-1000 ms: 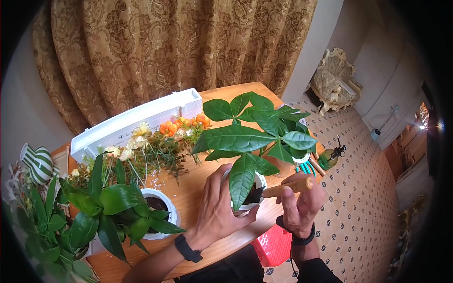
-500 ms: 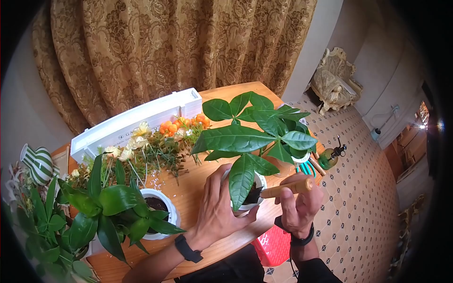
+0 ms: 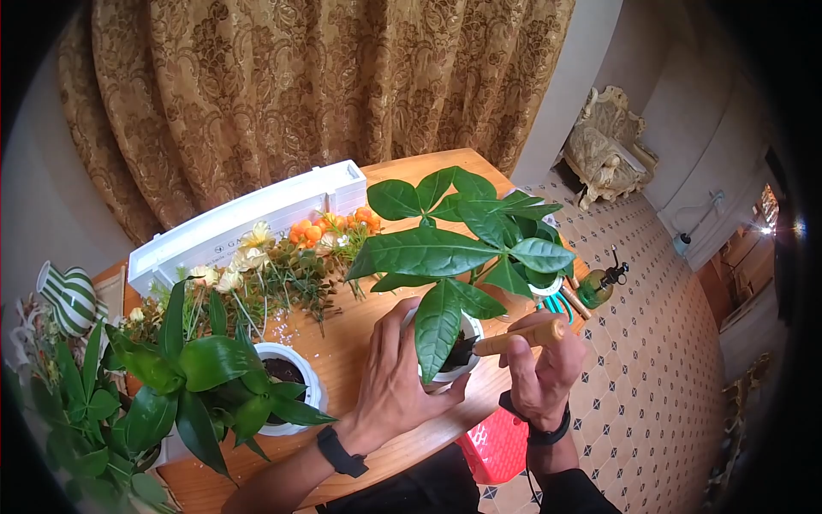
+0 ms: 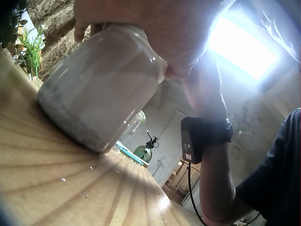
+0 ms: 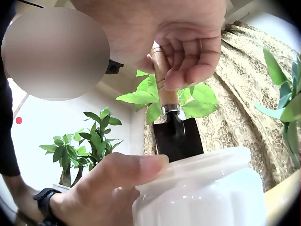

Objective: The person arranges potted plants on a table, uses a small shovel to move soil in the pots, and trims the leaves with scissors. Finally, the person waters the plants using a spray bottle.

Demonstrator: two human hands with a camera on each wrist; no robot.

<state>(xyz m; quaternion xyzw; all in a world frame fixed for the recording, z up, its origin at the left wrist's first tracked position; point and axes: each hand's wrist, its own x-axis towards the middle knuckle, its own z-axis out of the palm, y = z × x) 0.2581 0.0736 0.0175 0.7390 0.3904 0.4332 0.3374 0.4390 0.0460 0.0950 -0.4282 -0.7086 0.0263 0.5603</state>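
A white plant pot (image 5: 202, 202) with a broad-leaved green plant (image 3: 437, 253) stands near the table's front edge. My left hand (image 3: 390, 377) grips the pot at its rim, with the thumb on the near side and fingers round the far left. In my right hand (image 3: 548, 373) is a small garden trowel, held by its wooden handle (image 3: 522, 340). The trowel's black blade (image 5: 178, 140) points down into the pot, and its tip is hidden behind the rim in the right wrist view. Dark soil shows beside the blade in the head view, partly covered by a hanging leaf.
Another white pot (image 3: 315, 390) with a leafy plant stands at the left. Artificial flowers (image 3: 253, 257) lie before a long white planter box (image 3: 257, 214). A green spray bottle (image 3: 597, 287) is at the right edge; a red plastic stool (image 3: 495, 445) sits below the table.
My right hand and the trowel handle have shifted very slightly to the left. The left hand and the pot have stayed in place.
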